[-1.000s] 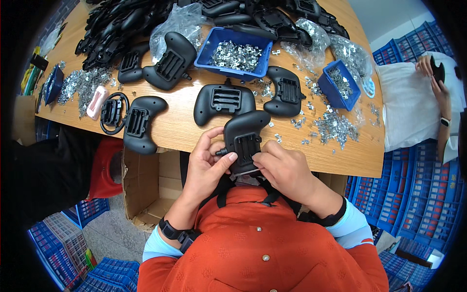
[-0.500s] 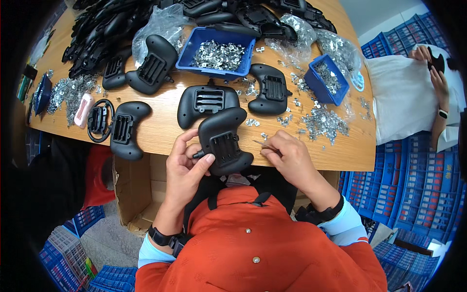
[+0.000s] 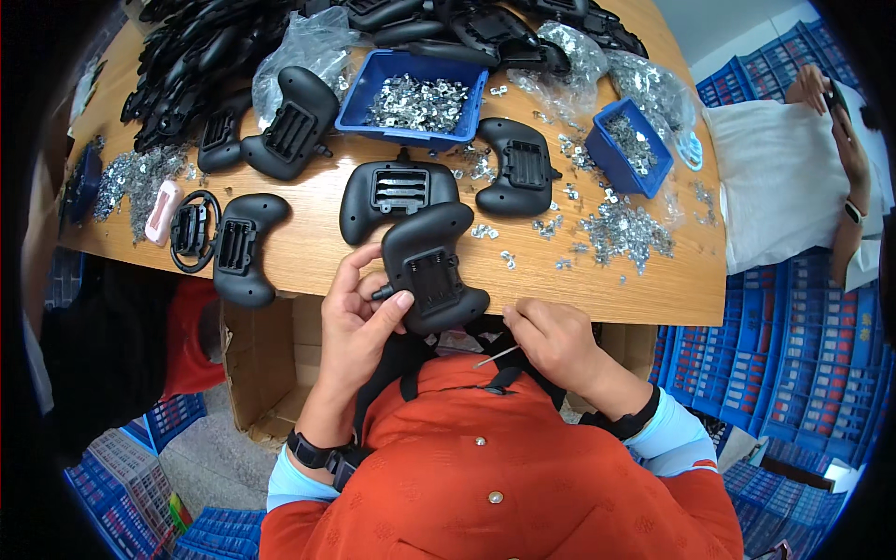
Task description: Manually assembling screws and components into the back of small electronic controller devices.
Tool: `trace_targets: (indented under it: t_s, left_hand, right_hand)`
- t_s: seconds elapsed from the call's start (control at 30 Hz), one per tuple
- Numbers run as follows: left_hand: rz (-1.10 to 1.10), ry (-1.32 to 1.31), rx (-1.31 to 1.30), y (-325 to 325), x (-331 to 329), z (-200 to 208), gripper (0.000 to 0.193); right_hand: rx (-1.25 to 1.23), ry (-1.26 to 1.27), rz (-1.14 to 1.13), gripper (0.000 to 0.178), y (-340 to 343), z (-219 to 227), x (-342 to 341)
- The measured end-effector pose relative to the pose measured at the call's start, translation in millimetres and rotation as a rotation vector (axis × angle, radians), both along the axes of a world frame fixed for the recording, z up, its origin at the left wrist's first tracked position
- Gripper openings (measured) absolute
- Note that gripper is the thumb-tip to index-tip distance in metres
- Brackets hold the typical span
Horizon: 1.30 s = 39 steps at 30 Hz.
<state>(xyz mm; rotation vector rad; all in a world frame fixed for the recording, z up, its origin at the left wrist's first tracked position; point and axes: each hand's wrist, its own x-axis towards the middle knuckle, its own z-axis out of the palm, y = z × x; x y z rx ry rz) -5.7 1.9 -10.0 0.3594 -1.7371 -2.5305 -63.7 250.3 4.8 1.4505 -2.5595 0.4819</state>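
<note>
Two hands show on my remote feed: the left grip (image 3: 353,331) pinches a matte black plastic gamepad-shaped shell (image 3: 420,231) over the near edge of the wood-grain tabletop (image 3: 313,247), its slotted compartment (image 3: 432,280) facing up. The right grip (image 3: 557,343), closed on a thin silver metal tool (image 3: 497,357), has left the shell within the last second; the tool, over the tabletop moments ago, now points down across the red buttoned garment (image 3: 467,420). I judge work on the compartment paused.
</note>
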Motion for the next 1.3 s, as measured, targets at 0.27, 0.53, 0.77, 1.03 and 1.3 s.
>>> trace_targets:
  t_s: [0.27,0.53,0.77,1.03,1.3]
  left_hand:
    - [-0.03,-0.021,0.023,12.3,-4.0,3.7,0.054]
    - [-0.095,0.0,0.003,13.0,-4.1,1.6,0.052]
    - [-0.11,-0.014,0.019,11.7,-4.3,1.8,0.053]
    - [-0.124,0.006,-0.001,12.2,-5.8,3.2,0.052]
    - [-0.111,-0.015,0.02,10.5,-4.7,-2.1,0.054]
  right_hand:
    - [-0.411,-0.04,0.122,0.025,-30.5,8.6,-2.0]
    - [-0.398,-0.053,0.202,0.027,-45.0,2.8,-7.9]
    - [-0.343,-0.056,0.21,0.028,-47.0,5.7,-10.5]
    - [-0.221,-0.109,0.213,0.017,-52.7,17.9,-14.8]
    - [-0.071,-0.202,0.288,0.012,-55.6,33.6,-23.1]
